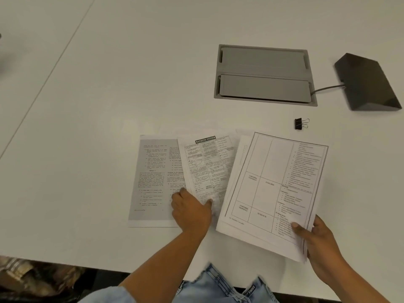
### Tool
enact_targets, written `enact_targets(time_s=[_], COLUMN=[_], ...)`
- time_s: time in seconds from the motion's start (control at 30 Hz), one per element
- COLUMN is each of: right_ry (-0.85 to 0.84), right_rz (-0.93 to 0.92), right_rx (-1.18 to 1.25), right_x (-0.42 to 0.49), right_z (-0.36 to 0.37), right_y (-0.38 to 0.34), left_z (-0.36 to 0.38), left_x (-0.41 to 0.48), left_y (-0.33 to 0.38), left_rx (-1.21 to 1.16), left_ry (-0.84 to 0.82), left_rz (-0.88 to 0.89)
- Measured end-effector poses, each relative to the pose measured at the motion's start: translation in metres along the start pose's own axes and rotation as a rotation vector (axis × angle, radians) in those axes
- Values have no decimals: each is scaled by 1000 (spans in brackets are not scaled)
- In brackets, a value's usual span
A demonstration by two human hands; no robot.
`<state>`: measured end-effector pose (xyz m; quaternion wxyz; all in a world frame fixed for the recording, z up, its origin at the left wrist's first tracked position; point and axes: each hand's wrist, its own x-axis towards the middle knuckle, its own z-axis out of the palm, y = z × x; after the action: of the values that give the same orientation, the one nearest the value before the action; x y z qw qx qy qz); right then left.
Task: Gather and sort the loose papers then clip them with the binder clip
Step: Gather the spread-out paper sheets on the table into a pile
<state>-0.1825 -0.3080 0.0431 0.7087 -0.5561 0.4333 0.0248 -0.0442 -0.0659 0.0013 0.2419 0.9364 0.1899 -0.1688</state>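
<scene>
A stack of printed papers [273, 189] with a table layout on top is tilted above the table, and my right hand [317, 241] grips its lower right corner. My left hand [190, 208] pinches the lower edge of a sheet headed "Banking System" [207, 165], which overlaps a grey-printed sheet [155, 180] lying flat to its left. A black binder clip [300, 124] with wire handles lies on the table beyond the stack, apart from both hands.
On the white table [109, 84], a grey recessed cable box [264, 74] sits beyond the papers. A dark wedge-shaped device [367, 84] with a cable is at the far right. The table's near edge runs just below my forearms.
</scene>
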Motion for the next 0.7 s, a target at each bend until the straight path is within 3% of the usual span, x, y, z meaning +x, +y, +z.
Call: enact_targets(time_s=[0.27, 0.47, 0.7], right_ry=[39, 45, 106], right_rz=[-6, 14, 27], right_rx=[-25, -19, -85], right_x=[-10, -15, -14], right_z=[-15, -17, -21], right_y=[-1, -4, 0], left_z=[-3, -12, -16], left_x=[10, 8, 7], left_y=[2, -8, -13], left_rx=[-394, -492, -554], left_ry=[-95, -101, -171], left_rz=[-78, -11, -83])
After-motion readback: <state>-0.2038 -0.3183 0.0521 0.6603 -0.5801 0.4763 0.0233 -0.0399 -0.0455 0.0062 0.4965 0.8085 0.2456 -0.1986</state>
